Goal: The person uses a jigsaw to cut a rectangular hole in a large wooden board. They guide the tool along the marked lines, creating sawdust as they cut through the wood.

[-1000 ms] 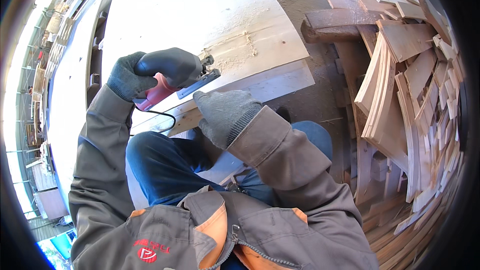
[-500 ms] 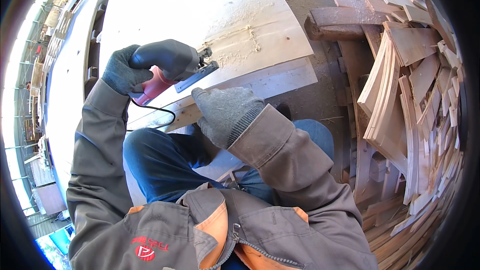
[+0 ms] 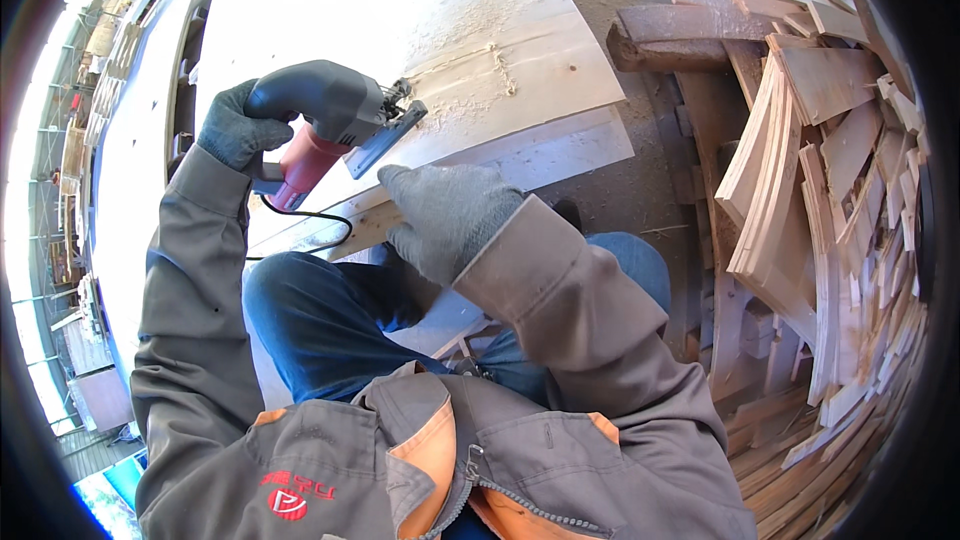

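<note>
My left hand (image 3: 240, 127), in a dark grey glove, is wrapped around the rear handle of a black and red jigsaw (image 3: 330, 120). The saw is tilted on its side over the near part of a pale plywood sheet (image 3: 545, 45), its metal base plate turned toward me and its blade end pointing right. My right hand (image 3: 450, 215), in a lighter grey glove, is beside the sheet's near edge, just below the base plate. Its index finger reaches toward the saw, with the thumb apart and nothing visible between them. The underside of its fingers is hidden.
Wood shavings (image 3: 500, 70) lie on the sheet near the saw. A black cord (image 3: 345, 225) loops from the saw above my knee. Below the near edge runs a light board (image 3: 570, 150). Stacked wood offcuts (image 3: 790, 170) rise at the right.
The jigsaw and my left hand have shifted slightly left, and the saw has tipped so more of its red body and base plate show. My right hand has moved slightly left and up.
</note>
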{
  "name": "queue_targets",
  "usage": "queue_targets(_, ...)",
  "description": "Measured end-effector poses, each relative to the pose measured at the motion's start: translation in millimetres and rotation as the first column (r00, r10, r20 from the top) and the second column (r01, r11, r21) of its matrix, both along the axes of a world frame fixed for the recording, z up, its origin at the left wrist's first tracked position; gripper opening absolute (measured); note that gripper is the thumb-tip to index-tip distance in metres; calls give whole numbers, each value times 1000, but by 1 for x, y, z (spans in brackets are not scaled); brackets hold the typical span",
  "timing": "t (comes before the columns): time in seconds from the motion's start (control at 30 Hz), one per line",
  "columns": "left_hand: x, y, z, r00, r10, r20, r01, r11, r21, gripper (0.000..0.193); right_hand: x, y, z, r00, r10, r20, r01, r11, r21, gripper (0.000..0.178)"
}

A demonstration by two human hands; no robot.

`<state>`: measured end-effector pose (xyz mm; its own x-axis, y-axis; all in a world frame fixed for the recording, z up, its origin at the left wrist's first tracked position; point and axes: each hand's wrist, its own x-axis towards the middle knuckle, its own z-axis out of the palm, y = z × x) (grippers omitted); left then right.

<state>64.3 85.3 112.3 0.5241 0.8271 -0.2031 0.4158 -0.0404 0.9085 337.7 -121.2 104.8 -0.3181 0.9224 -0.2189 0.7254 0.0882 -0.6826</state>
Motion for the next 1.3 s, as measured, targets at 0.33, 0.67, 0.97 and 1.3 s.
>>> queue_targets(0.33,-14,-8,36,998,-15,-64,30,973,229,47,-33,76,-117,591,-443,-674,322,896,-307,59)
queue_targets(0.67,-48,-15,48,998,20,-57,-6,972,237,47,42,126,-186,427,-722,-544,883,461,82,56)
queue_targets(0.97,-27,-21,37,990,-38,-133,67,973,220,44,92,89,-65,355,-538,-765,910,386,151,58)
queue_targets(1.3,24,-29,28,965,-159,-207,199,962,187,43,132,32,-13,272,-506,-819,879,477,-3,46)
